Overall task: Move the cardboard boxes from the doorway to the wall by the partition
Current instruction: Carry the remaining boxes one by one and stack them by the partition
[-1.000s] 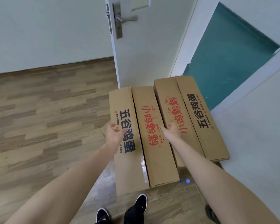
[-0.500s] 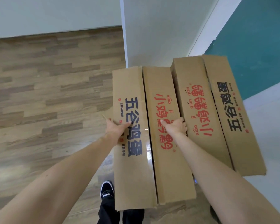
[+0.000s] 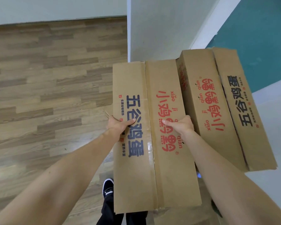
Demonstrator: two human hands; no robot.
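Two long brown cardboard boxes with printed lettering stand side by side at the doorway. The near box (image 3: 152,168) is raised towards me, its top sealed with clear tape. My left hand (image 3: 119,125) grips its left edge, thumb across the top. Over its right edge curls my right hand (image 3: 181,125), thumb pointing left along the top. The second box (image 3: 221,111) sits just right of it, a little lower, with nothing touching it.
The open white door (image 3: 161,30) stands right behind the boxes. Green floor (image 3: 258,46) lies beyond the door frame at upper right. Wood-pattern floor (image 3: 47,95) spreads to the left up to a pale wall (image 3: 55,8). My dark shoe (image 3: 107,187) is below the near box.
Both hands went from reaching over the near box to gripping its two sides. That box has come up and closer to me, now higher than the second box.
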